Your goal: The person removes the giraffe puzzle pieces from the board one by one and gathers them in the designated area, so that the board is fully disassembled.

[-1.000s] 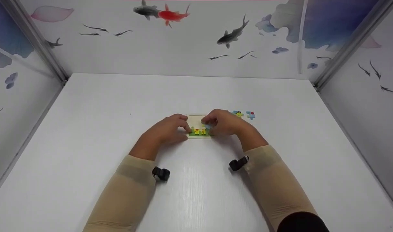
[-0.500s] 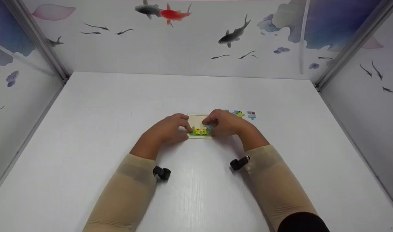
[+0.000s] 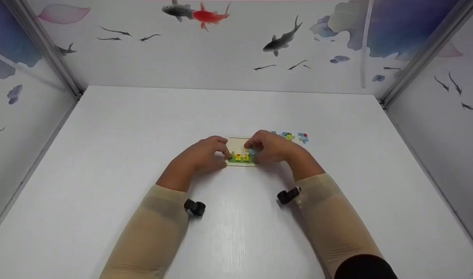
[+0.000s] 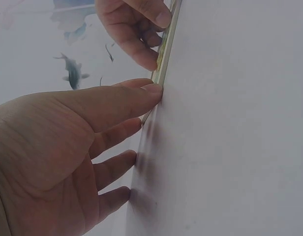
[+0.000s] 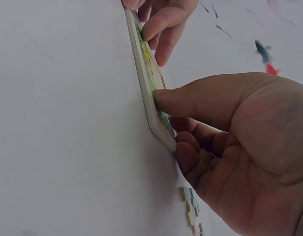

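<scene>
A small wooden puzzle board [image 3: 235, 144] lies flat on the white table, with green and yellow picture pieces [image 3: 240, 158] along its near side and bare wood behind them. My left hand [image 3: 203, 155] holds the board's left edge, thumb at the near corner and index fingertip over the leftmost green part. With thumb and fingers my right hand [image 3: 273, 148] pinches a light blue puzzle piece [image 3: 252, 151] at the right part of the board; the hand hides most of that piece. In the right wrist view the right thumb [image 5: 166, 101] rests on the board's picture side.
Several loose puzzle pieces, among them a blue-and-yellow piece [image 3: 288, 136] and a blue piece with a red dot [image 3: 303, 137], lie right of the board, behind my right hand. White walls with painted fish [image 3: 283, 38] enclose the table [image 3: 228, 112] at the back and sides.
Both hands keep almost the same place and hold on the board and the piece. The whole view shifts slightly.
</scene>
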A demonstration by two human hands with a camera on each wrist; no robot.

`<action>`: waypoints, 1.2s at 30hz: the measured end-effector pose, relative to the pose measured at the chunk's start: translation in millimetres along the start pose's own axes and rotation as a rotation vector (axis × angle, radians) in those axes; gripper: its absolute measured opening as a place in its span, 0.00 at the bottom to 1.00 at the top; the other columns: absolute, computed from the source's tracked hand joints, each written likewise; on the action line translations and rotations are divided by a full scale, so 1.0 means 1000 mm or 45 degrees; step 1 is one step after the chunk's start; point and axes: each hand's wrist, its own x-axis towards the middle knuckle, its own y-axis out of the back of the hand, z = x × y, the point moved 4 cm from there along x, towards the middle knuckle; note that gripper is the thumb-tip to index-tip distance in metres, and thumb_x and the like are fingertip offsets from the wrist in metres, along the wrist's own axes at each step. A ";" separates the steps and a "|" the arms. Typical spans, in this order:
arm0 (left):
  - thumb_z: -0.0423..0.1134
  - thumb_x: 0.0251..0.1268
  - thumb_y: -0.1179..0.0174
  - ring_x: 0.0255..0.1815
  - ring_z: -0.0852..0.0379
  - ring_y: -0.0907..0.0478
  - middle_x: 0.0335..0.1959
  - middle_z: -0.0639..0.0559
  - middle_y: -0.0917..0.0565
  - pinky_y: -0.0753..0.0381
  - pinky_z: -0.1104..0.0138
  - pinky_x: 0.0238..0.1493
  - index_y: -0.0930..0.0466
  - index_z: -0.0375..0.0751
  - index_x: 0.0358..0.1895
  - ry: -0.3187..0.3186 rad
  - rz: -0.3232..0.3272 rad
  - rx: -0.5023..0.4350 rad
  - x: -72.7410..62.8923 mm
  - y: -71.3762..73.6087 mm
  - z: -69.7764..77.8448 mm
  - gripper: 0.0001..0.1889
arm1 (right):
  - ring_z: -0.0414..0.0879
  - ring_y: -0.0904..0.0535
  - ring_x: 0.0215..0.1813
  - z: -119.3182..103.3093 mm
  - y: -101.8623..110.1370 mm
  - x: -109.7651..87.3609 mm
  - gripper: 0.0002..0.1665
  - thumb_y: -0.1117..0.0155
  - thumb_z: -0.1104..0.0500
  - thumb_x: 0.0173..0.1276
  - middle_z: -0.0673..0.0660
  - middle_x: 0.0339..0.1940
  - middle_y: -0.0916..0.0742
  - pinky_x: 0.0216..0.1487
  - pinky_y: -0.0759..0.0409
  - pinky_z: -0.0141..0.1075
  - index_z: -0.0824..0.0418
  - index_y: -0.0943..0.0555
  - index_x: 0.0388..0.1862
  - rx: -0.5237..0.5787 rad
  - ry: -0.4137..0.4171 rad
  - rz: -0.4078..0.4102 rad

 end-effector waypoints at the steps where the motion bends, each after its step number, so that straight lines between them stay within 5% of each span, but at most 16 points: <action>1: 0.42 0.73 0.31 0.86 0.45 0.38 0.83 0.55 0.31 0.38 0.47 0.86 0.09 0.57 0.54 0.007 0.003 -0.003 0.000 0.000 0.000 0.11 | 0.51 0.23 0.61 0.000 0.001 0.000 0.27 0.26 0.60 0.67 0.51 0.61 0.18 0.70 0.21 0.49 0.51 0.15 0.66 0.002 -0.013 0.000; 24: 0.42 0.72 0.30 0.86 0.47 0.37 0.82 0.58 0.30 0.37 0.48 0.86 0.09 0.60 0.53 0.035 0.022 -0.026 0.003 -0.003 -0.004 0.11 | 0.51 0.24 0.58 -0.003 0.000 0.000 0.20 0.25 0.60 0.67 0.50 0.58 0.19 0.66 0.21 0.47 0.46 0.12 0.56 0.014 -0.032 -0.015; 36: 0.41 0.73 0.31 0.87 0.45 0.39 0.83 0.55 0.32 0.38 0.47 0.86 0.09 0.55 0.56 0.020 -0.005 -0.001 0.001 0.000 0.001 0.13 | 0.51 0.24 0.58 -0.003 0.000 -0.001 0.23 0.26 0.62 0.66 0.51 0.57 0.17 0.64 0.21 0.47 0.48 0.13 0.60 0.034 -0.011 0.006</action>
